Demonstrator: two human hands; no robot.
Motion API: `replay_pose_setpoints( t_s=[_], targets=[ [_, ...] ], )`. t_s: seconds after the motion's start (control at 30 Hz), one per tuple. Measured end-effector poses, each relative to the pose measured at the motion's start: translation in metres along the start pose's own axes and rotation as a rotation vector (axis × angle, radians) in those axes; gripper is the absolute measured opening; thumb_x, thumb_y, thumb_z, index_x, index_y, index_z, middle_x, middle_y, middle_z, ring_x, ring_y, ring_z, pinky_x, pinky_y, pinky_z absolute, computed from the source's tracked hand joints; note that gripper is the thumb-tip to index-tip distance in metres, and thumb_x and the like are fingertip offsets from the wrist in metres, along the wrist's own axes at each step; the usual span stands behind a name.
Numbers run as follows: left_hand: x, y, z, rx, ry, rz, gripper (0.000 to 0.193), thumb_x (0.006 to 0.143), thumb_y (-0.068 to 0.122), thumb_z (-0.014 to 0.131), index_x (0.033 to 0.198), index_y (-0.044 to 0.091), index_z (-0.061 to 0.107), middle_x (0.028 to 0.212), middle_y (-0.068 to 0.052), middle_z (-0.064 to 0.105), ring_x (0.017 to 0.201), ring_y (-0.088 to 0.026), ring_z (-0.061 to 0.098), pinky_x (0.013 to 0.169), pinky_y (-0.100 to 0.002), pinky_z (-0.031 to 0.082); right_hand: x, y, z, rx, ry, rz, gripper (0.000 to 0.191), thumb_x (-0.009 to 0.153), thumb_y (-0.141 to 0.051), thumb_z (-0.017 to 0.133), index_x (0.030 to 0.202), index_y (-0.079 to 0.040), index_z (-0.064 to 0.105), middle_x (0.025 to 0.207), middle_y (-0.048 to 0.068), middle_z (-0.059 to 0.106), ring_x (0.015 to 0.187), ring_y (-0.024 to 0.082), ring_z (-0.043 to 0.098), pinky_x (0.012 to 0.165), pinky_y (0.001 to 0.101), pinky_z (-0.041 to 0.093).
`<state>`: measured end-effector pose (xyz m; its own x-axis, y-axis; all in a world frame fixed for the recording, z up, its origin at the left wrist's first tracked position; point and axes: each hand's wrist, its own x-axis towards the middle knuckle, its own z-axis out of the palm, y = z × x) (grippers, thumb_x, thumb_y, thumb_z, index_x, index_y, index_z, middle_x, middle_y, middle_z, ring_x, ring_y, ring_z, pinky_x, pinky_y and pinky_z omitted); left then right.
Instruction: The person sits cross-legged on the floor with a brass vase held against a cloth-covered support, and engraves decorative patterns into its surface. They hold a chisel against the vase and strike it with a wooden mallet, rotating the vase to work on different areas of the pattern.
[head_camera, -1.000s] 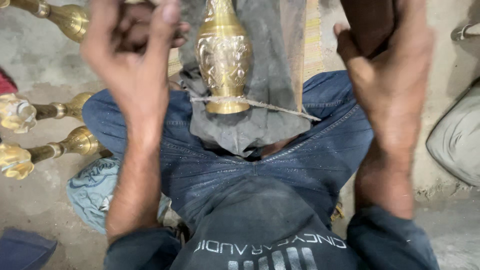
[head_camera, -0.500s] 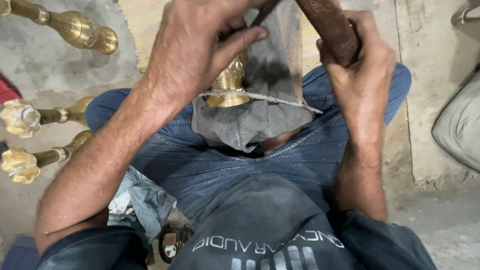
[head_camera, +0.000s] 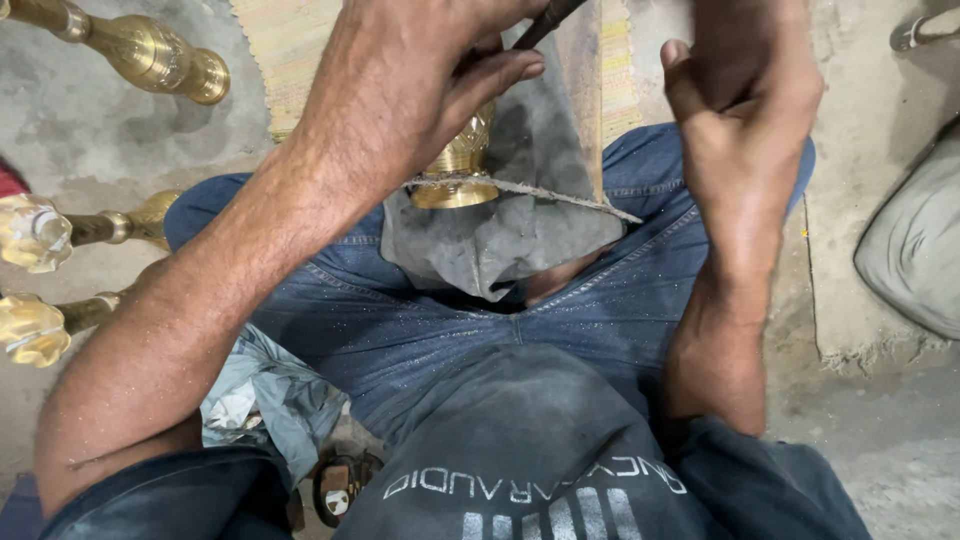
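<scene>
Basically mid-work on the brass piece (head_camera: 462, 165): it sits upright between the person's knees on the lap, on a grey cloth (head_camera: 520, 235) draped over blue jeans (head_camera: 420, 330), with a thin string (head_camera: 540, 190) running across just above its flared foot. Left hand (head_camera: 400, 95) is folded over the top of the brass piece, thumb stretched right toward a thin dark tool (head_camera: 548, 22) that pokes out of the fist; grip looks closed around both, though whether the fingers pinch the tool or just steady it is hidden. Right hand (head_camera: 735, 105) is raised beside it, closed around something cut off by the top edge; can't tell what. My read: tool is being set against the metal, and the move in hand needs the left hand to pin the piece so it doesn't rock on the soft cloth. Materials: brass is polished yellow, embossed on the body, smooth ringed base. Cloth is limp, dusty, creased. Floor (head_camera: 90, 110) is rough grey concrete, with a woven straw mat (head_camera: 285, 40) under the legs. Left of the knee lie more turned brass stems (head_camera: 140, 50), two with pale faceted knobs (head_camera: 30, 232). Crumpled blue-grey rag (head_camera: 265, 395) by the hip, grey sack (head_camera: 915, 250) well off right.
</scene>
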<state>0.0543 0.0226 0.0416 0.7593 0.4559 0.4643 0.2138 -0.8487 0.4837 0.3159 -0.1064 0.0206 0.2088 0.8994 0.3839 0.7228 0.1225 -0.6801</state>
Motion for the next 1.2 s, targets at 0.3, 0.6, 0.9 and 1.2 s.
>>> replay_pose_setpoints(
  t_s=[0.3, 0.6, 0.9, 1.2],
  targets=[
    [-0.002, -0.010, 0.007, 0.119, -0.044, -0.042, 0.022, 0.110, 0.022, 0.074, 0.119, 0.004, 0.067, 0.090, -0.009, 0.073, 0.084, -0.021, 0.075, 0.073, -0.035, 0.062, 0.001, -0.005, 0.001, 0.267, -0.033, 0.444, 0.018, 0.098, -0.008, 0.076, 0.101, 0.000, 0.060, 0.081, 0.008, 0.067, 0.074, 0.015, 0.070, 0.068, 0.0307, 0.055],
    [-0.003, -0.016, 0.008, 0.091, -0.017, 0.035, 0.024, 0.109, 0.023, 0.072, 0.114, 0.000, 0.069, 0.097, -0.012, 0.076, 0.085, -0.025, 0.074, 0.071, -0.037, 0.060, -0.003, -0.008, 0.000, 0.007, -0.068, 0.148, 0.018, 0.099, 0.002, 0.075, 0.107, 0.004, 0.059, 0.090, 0.012, 0.070, 0.083, 0.019, 0.072, 0.075, 0.0299, 0.056],
    [0.000, -0.011, 0.004, 0.050, -0.113, -0.053, 0.032, 0.113, 0.031, 0.074, 0.111, -0.001, 0.073, 0.089, -0.013, 0.075, 0.076, -0.025, 0.073, 0.067, -0.037, 0.059, -0.013, -0.003, 0.000, 0.400, -0.014, 0.332, 0.020, 0.110, -0.004, 0.077, 0.115, -0.001, 0.057, 0.091, 0.011, 0.068, 0.076, 0.014, 0.071, 0.073, 0.0280, 0.056],
    [0.002, -0.009, 0.001, 0.039, -0.107, -0.033, 0.032, 0.113, 0.031, 0.073, 0.112, -0.001, 0.074, 0.092, -0.013, 0.077, 0.078, -0.026, 0.074, 0.065, -0.038, 0.059, -0.025, 0.007, 0.003, -0.100, -0.077, 0.060, 0.024, 0.101, 0.001, 0.073, 0.113, 0.005, 0.053, 0.092, 0.014, 0.067, 0.080, 0.024, 0.064, 0.078, 0.0348, 0.054]
  ],
)
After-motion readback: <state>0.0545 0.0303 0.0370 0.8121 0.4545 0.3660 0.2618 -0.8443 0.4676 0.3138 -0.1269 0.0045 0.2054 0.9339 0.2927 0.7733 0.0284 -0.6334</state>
